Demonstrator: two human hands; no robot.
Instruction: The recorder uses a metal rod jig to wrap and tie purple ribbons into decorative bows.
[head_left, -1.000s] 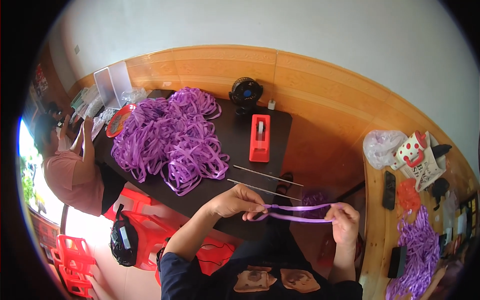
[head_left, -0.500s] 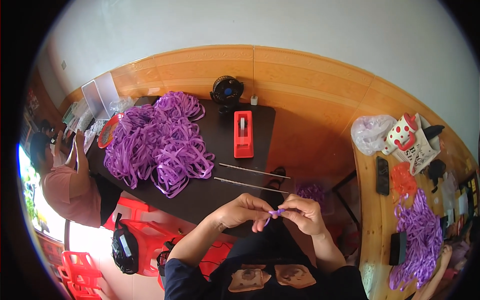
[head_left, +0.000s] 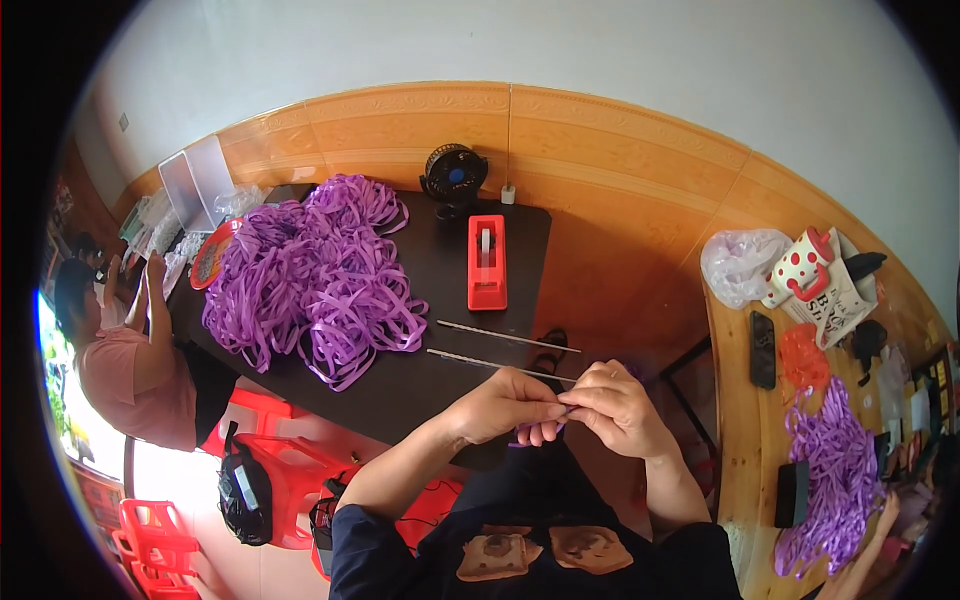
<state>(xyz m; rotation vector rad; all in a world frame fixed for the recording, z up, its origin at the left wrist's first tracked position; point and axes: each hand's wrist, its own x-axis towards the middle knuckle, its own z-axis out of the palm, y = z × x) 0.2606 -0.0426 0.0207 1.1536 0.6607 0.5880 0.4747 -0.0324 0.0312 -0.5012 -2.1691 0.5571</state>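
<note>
Both hands meet over the near right edge of the dark table, pinching a short piece of purple ribbon (head_left: 524,432). My left hand (head_left: 508,405) is closed, thumb pressed on the fingers, with a bit of ribbon showing below. Against it, my right hand (head_left: 618,410) is closed at the fingertips on the same ribbon; most of the piece is hidden. Just beyond the hands lie two thin speckled rods (head_left: 500,334). A red tape dispenser (head_left: 488,292) stands behind them. To the left is a large heap of purple ribbon loops (head_left: 320,270).
A black fan (head_left: 455,172) stands by the wall. At left, a person in pink (head_left: 135,385) sits near a red tray (head_left: 210,275). Red stools (head_left: 290,465) are below. The wooden table (head_left: 745,480) at right holds a phone (head_left: 763,350), a spotted mug (head_left: 800,265) and more ribbon (head_left: 825,480).
My hands have drawn closer together and the right hand has turned over the ribbon, which is now more covered. The view has shifted slightly.
</note>
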